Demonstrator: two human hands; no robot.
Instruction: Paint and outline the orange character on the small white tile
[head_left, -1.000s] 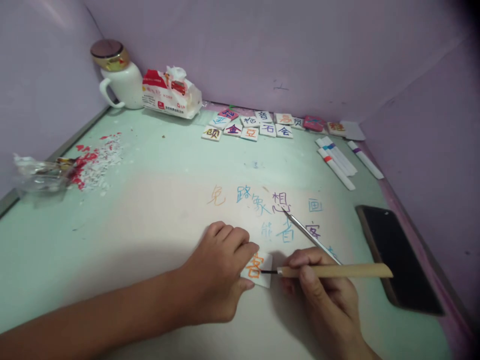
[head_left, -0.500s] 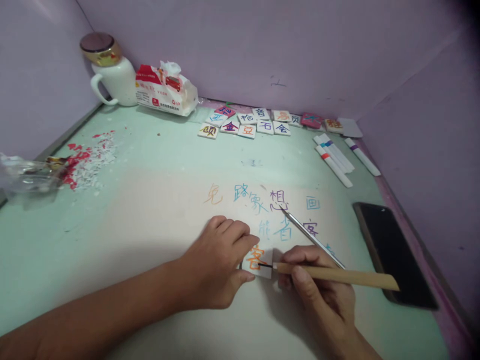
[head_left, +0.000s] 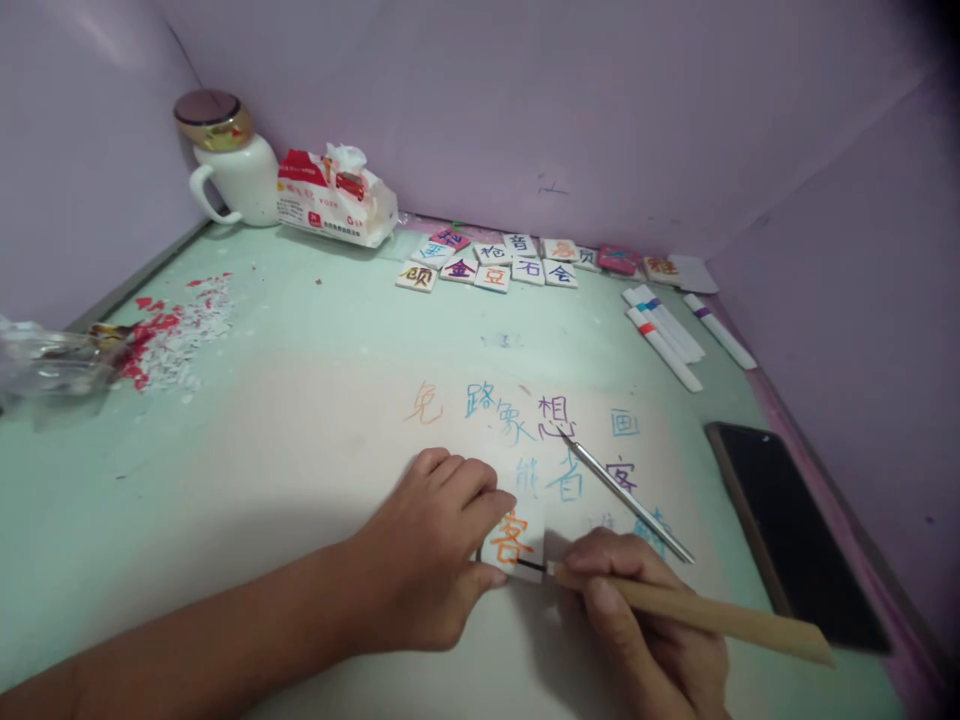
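A small white tile [head_left: 527, 558] with an orange character lies on the table at the lower middle. My left hand [head_left: 439, 550] grips its left side between thumb and fingers. In my right hand [head_left: 649, 620] is a wooden-handled tool [head_left: 720, 613], held like a pen; its thin dark tip rests on the lower part of the orange character. Just beyond my right hand a slim silver pen-like tool [head_left: 630, 500] lies diagonally on the table. Coloured characters are written on the tabletop beyond the tile.
Lettered tiles [head_left: 529, 270] lie along the back wall. Markers [head_left: 664, 348] and a dark phone [head_left: 799, 530] are at the right. A tissue pack [head_left: 337, 205] and a white mug [head_left: 247, 180] stand back left. Red and white shavings [head_left: 176, 335] lie beside a clear plastic bag [head_left: 56, 360].
The view has tilted slightly, so everything appears lower. The rear end of the wooden-handled tool has swung down and to the right. Both hands keep their holds.
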